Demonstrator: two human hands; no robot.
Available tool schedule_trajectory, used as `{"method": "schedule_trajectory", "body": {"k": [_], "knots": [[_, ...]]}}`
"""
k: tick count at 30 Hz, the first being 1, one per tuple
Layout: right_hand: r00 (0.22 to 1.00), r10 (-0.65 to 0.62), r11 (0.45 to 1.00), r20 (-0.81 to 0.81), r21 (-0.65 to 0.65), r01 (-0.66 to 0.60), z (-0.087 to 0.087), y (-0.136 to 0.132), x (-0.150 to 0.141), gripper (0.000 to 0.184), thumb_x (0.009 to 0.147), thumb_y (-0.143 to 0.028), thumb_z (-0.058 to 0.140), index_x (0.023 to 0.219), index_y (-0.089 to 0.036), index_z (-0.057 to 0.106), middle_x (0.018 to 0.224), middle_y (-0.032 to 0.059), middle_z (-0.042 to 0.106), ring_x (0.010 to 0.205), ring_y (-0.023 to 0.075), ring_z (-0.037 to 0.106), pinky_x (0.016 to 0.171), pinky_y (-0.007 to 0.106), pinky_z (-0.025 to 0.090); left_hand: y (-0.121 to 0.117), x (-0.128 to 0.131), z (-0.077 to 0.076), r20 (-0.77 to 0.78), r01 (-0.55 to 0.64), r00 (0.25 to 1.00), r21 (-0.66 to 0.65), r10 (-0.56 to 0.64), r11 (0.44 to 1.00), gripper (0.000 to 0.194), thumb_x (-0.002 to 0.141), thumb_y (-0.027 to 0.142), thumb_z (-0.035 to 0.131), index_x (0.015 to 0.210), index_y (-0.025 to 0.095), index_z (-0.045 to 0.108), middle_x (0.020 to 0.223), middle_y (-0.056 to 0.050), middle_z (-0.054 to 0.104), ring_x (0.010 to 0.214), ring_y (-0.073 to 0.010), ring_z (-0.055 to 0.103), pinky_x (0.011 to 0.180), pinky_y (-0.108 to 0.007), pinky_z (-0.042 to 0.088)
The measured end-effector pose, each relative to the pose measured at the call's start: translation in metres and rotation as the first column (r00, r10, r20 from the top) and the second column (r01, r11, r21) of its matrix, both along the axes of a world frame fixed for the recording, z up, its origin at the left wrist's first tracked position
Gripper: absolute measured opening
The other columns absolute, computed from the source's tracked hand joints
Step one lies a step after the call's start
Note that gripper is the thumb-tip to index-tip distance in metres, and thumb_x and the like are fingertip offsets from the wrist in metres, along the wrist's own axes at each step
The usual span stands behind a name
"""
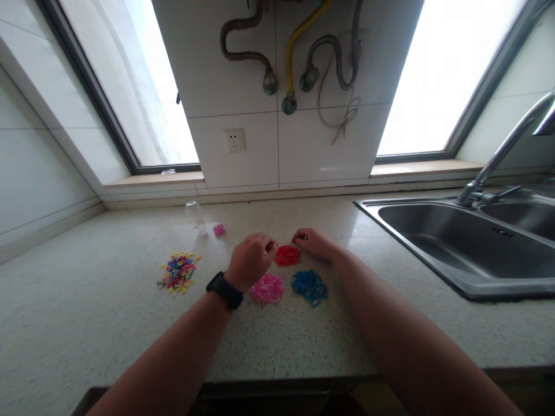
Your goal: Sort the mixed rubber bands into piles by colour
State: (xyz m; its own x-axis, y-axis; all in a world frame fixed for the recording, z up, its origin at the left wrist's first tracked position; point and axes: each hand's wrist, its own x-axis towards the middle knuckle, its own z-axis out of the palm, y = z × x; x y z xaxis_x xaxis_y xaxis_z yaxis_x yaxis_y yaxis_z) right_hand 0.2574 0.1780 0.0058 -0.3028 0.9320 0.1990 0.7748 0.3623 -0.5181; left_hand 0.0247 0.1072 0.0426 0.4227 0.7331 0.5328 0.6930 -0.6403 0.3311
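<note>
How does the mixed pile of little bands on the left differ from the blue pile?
The multicoloured pile of small bands mixes yellow, pink, blue and black, while the plain blue pile of small bands is one colour. The multicoloured pile lies apart, to the left; the blue pile sits close to the pink and red ones. Both are loose heaps on the speckled pale counter.

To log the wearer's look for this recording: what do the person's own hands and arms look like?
Both hands are bare, with no gloves. The left hand has a black watch or band at the wrist; the right hand has nothing on its wrist. No sleeves show on either forearm.
</note>
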Motion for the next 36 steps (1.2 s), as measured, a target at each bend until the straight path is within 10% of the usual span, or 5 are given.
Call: {"method": "schedule_trajectory", "body": {"k": [7,12,36], "knots": [[1.0,0.0,1.0,-0.021,-0.002,0.0,0.0,-0.002,0.0,0.023,0.085,-0.022,0.055,0.093,-0.019,0.076,0.093,0.005,0.076,0.084,0.0181,0.067,0.077,0.026,0.048,-0.075,0.017,0.014,-0.154,0.368,0.921,0.039,-0.358,0.929,0.019,0.09,0.028,0.056,0.076,0.018,0.061,0.075,-0.004,0.06,0.07,-0.0172,0.051,0.062,-0.03,0.035],[1.0,-0.007,1.0,-0.018,-0.029,0.006,0.002,-0.004,0.001,0.024,0.086,-0.024,0.055,0.095,-0.018,0.076,0.094,0.0067,0.076,0.084,0.0192,0.067,0.077,0.027,0.048,-0.117,0.003,-0.001,-0.458,0.606,0.722,0.058,-0.518,0.793,0.016,0.094,0.028,0.053,0.081,0.019,0.057,0.073,0.0,0.059,0.064,-0.0158,0.05,0.05,-0.032,0.032],[0.996,0.048,0.994,-0.077,-0.092,-0.055,-0.007,0.007,0.012,0.028,0.088,-0.033,0.052,0.098,-0.017,0.072,0.1,0.0086,0.074,0.094,0.0229,0.067,0.09,0.036,0.048,-0.126,-0.041,-0.026,-0.463,0.631,0.729,0.166,-0.505,0.758,0.017,0.1,0.027,0.047,0.112,0.022,0.058,0.071,0.004,0.05,0.054,-0.014,0.046,0.04,-0.03,0.027]]}}
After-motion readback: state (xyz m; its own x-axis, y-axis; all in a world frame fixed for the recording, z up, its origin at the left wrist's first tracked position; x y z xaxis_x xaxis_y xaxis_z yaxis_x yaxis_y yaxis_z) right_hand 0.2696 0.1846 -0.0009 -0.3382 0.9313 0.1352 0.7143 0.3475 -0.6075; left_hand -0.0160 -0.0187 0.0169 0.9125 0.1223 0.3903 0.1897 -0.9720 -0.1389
